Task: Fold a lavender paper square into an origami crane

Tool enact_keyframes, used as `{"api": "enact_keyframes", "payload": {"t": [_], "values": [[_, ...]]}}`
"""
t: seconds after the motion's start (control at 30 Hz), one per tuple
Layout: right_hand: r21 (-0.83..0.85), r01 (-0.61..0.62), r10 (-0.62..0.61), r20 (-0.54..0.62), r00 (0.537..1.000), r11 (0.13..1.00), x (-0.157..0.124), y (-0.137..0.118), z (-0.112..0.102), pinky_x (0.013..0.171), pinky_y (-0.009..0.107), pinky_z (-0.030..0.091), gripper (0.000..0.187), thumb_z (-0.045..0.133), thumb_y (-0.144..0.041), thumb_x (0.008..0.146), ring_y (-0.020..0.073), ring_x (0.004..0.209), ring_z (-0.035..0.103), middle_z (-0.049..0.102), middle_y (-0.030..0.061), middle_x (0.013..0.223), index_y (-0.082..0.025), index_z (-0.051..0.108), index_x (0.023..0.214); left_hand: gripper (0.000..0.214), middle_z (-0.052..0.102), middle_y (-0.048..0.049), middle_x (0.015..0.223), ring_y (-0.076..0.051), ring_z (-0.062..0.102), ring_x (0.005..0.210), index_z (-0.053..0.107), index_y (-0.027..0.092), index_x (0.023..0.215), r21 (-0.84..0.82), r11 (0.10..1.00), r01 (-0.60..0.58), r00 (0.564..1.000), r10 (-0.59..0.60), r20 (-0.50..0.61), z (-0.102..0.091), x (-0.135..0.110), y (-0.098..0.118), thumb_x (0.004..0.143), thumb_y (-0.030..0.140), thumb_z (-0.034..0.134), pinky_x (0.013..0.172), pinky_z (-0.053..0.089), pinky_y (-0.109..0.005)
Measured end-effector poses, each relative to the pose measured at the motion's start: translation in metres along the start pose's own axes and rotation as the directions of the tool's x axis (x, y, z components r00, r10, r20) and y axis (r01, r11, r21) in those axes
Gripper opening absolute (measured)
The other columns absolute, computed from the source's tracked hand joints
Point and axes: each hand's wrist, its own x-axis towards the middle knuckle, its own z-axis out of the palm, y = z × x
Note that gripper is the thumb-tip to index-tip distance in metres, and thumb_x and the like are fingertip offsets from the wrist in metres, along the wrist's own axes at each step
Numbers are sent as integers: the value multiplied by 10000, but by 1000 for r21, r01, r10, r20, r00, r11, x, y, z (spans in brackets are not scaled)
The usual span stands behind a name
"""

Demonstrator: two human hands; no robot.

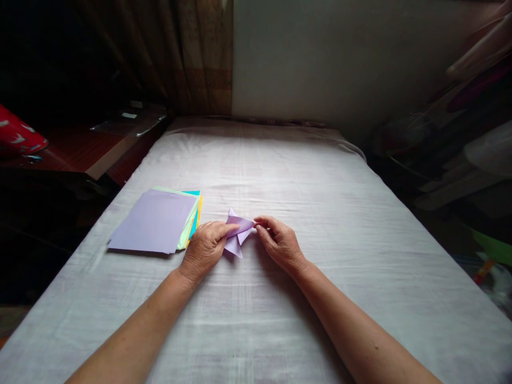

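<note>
A small folded purple paper (241, 224), with several pointed flaps, is held just above the white cloth in the middle of the view. My left hand (206, 244) grips its left side, thumb lying over the top and the other fingers hidden beneath. At the right, the thumb and forefinger of my right hand (281, 242) pinch the paper's right-hand tip. Left of my left hand lies a stack of square coloured sheets (154, 221), lilac on top, with pale green, blue and yellow-orange edges showing at its right side.
A pale checked cloth (256, 165) covers the surface under my hands. Beyond its left edge, a dark wooden table (84, 152) bears a clear plastic bag (130, 120) and a red patterned object (20, 133). Dim, piled items stand along the right side.
</note>
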Motion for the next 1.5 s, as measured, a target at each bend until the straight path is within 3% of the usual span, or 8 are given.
{"api": "enact_keyframes", "payload": {"t": [0.2,0.43,0.63,0.83,1.0,1.23,1.33,1.5], "values": [[-3,-89,89,14,996,996,0,-7,0,747,302,524,242,517,-377,897,195,846,689,745,54,940,-228,671,1008,231,706,-47,1052,-207,664,977,631,221,1124,111,993,-50,994,60,-88,1,1,3,900,249,581,884,514,-325],[-117,-317,333,167,928,941,17,-36,-5,708,278,478,361,503,-490,909,182,755,683,723,17,758,-216,658,1086,181,683,-63,983,-209,672,911,572,202,1092,339,903,-262,930,331,-162,4,-3,9,943,154,480,803,550,-320],[-232,-325,376,226,899,917,23,-51,-6,642,243,427,328,618,-261,765,150,695,632,709,-24,780,-249,670,1089,356,671,-96,1104,-217,685,930,524,212,1255,468,829,-307,886,428,-177,6,-7,7,918,100,492,825,569,-329],[-481,-176,309,213,927,859,20,-58,-4,631,272,385,402,545,-226,779,189,743,651,725,-1,859,-265,637,1168,456,622,-99,1208,-225,664,1040,503,232,1338,337,923,-183,951,253,-176,12,-7,4,901,101,487,867,569,-329],[-512,-198,338,195,921,835,17,-55,4,663,287,401,451,548,-329,835,206,784,670,737,20,909,-244,576,1277,406,671,-46,1114,-184,673,1000,613,255,1216,129,986,-101,986,117,-119,9,-6,4,880,72,477,891,548,-297],[-506,-212,301,101,948,836,10,-50,15,640,273,366,339,575,-365,841,190,782,656,728,10,866,-243,621,1154,298,706,-26,1012,-172,666,959,664,231,1089,1,1000,-10,980,10,-197,8,-2,2,852,87,555,894,522,-286],[-512,-231,316,84,945,827,10,-50,18,606,272,333,297,582,-414,847,186,745,645,715,-10,799,-252,639,1089,305,696,-24,993,-167,661,943,669,236,1086,-6,1000,3,971,-5,-237,9,-2,1,853,83,546,878,523,-280],[-552,-197,298,97,950,810,10,-49,20,594,270,306,189,565,-333,847,174,740,625,717,-5,843,-268,664,994,302,682,-19,945,-153,659,899,715,226,959,-24,1000,-12,970,5,-243,7,-1,0,829,37,518,831,529,-253]]}}
